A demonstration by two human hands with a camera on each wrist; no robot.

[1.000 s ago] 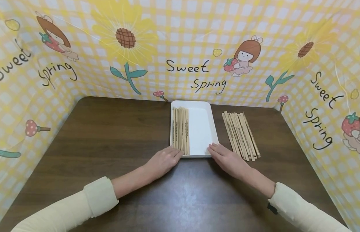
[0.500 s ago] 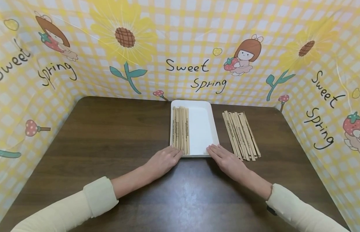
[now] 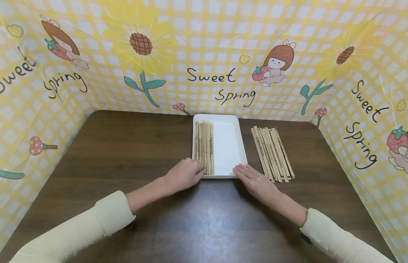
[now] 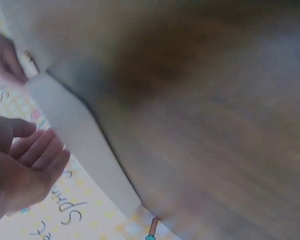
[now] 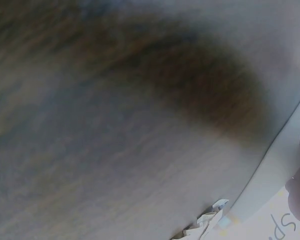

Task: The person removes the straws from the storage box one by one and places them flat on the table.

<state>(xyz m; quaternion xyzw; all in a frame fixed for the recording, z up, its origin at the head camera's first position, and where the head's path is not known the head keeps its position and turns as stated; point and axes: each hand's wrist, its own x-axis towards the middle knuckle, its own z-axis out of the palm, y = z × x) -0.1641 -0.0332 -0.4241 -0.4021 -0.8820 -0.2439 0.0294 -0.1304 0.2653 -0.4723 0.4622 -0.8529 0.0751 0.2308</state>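
A white tray lies on the dark wooden table, with a bundle of slim paper-wrapped sticks lengthwise along its left side. My left hand is at the tray's near left corner, its fingertips by the sticks' near ends. In the left wrist view its fingers are loosely bent above the tray wall, the thumb apart from them. My right hand rests with fairly straight fingers on the near right corner. The right wrist view shows only part of it, beside the tray wall.
Several more wrapped sticks lie fanned on the table, right of the tray. A yellow checked cloth with printed flowers stands around the table's back and sides, close behind the tray.
My left hand has lifted its knuckles and shifted slightly up and left at the tray corner. My right hand stays at its corner; tray and sticks keep their places.
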